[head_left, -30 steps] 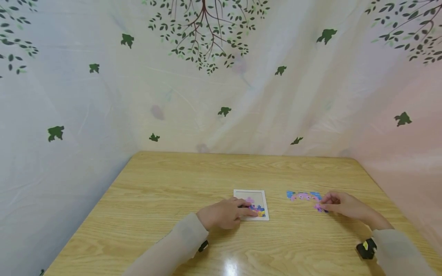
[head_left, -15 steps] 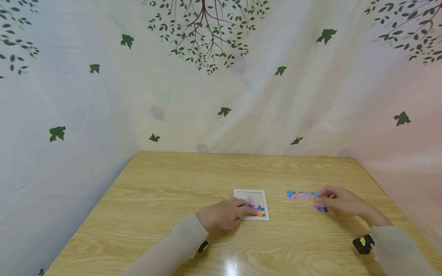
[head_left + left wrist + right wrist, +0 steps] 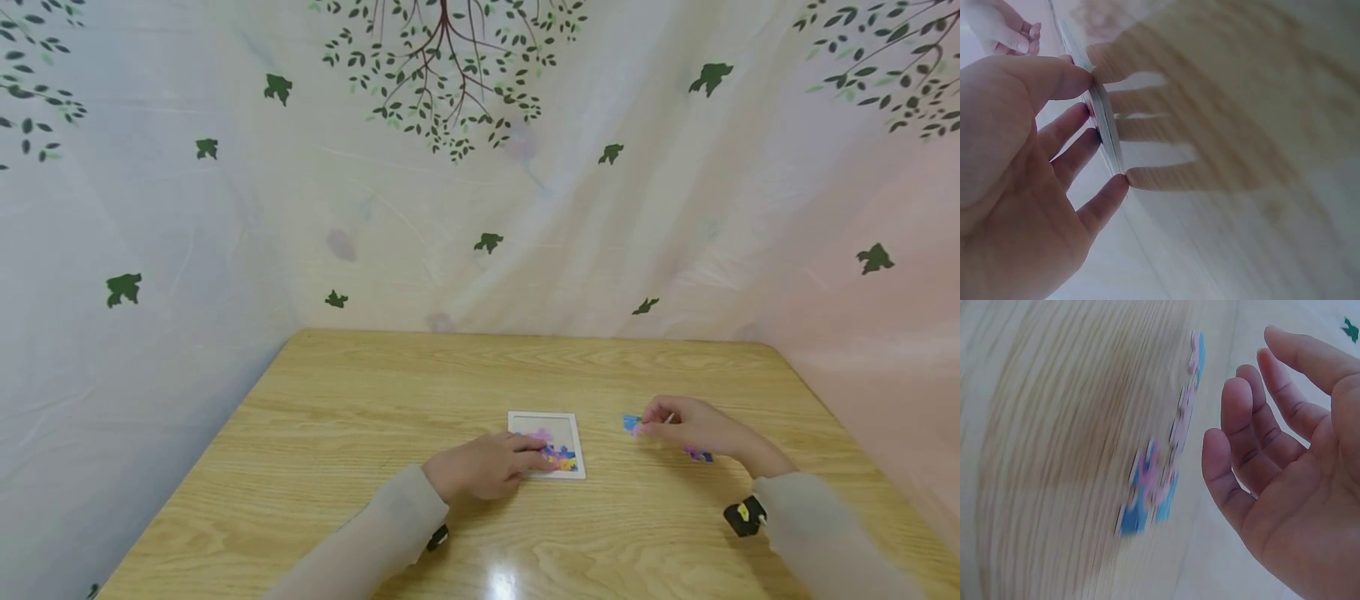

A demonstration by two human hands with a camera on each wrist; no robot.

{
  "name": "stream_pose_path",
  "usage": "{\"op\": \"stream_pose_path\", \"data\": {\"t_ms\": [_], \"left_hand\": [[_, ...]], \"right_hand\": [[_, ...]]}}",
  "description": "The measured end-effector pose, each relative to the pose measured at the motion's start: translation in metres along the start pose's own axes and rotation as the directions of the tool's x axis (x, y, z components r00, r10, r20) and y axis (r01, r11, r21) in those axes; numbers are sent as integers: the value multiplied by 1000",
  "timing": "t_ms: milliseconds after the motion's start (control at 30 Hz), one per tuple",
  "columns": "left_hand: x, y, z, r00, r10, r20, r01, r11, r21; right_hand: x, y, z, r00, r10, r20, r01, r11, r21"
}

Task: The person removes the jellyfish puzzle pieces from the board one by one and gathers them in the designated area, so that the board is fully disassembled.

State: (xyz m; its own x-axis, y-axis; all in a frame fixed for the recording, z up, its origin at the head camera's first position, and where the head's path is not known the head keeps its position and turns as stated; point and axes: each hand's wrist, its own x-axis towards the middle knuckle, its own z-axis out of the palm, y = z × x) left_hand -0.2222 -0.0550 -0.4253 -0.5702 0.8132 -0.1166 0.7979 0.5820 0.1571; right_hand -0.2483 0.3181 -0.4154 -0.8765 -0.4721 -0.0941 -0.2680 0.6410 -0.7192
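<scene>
My left hand (image 3: 487, 465) rests on a small white-rimmed jigsaw tray (image 3: 578, 446), fingers over its left part. The left wrist view has the thumb and fingertips along the tray's edge (image 3: 1105, 122). Colourful puzzle pieces (image 3: 564, 457) fill the tray's lower part, with a pink piece (image 3: 542, 434) above them. To the right, my right hand (image 3: 697, 429) hovers over a row of loose puzzle pieces (image 3: 1182, 419), covering most of the row in the head view. Its fingers are loosely bent and hold nothing. A purple and dark blue piece (image 3: 699, 455) lies nearer me.
Both hands work on a wood-grain table (image 3: 360, 400). A pale curtain (image 3: 420, 200) printed with leaves and branches hangs behind it and at the sides. A black wrist camera (image 3: 746, 517) sits under the right sleeve.
My right hand has moved left from the purple and blue piece, along the row of loose pieces to its left end. The left hand has stayed on the tray.
</scene>
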Motion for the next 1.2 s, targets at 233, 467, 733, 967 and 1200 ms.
{"op": "stream_pose_path", "data": {"t_ms": [233,467,733,967,1200], "left_hand": [[1,0,2,999,23,-32,-21,999,47],[0,0,2,999,19,-40,-15,995,102],[-3,-1,-2,998,34,-44,-29,994,108],[-5,-6,2,994,78,-70,-72,993,90],[-7,-9,4,989,113,-93,-106,991,80]], "right_hand": [[27,-16,22,999,-48,15,48,998,-30],[52,-29,41,992,-107,66,108,994,-21],[71,-45,64,985,-139,101,140,990,-3],[81,-54,78,986,-144,88,147,989,-33],[81,-62,85,991,-118,58,120,992,-48]]}}
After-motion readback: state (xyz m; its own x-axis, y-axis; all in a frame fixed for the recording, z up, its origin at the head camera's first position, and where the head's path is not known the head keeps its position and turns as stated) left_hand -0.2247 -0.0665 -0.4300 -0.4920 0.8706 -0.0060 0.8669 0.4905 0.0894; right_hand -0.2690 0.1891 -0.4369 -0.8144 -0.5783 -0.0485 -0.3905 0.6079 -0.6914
